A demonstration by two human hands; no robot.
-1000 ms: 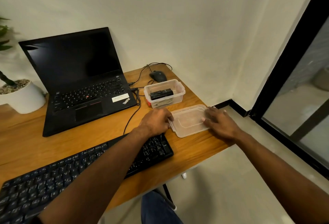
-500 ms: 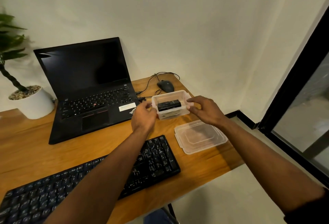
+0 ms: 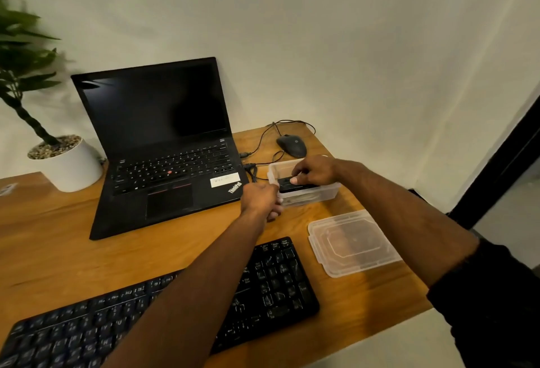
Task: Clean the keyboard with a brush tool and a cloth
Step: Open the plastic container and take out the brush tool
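left hand (image 3: 261, 198) grips container (image 3: 317, 195) near corner | right hand (image 3: 314, 170) pinches black tool (image 3: 295, 185) inside

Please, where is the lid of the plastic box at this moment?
In the head view the lid lies flat on the desk, near its right edge, just right of the black keyboard and in front of the open box.

Bare forearms, dark right sleeve (image 3: 496, 294)

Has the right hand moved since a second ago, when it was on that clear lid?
Yes. The right hand left the lid and went away from the person, into the open plastic box near the mouse.
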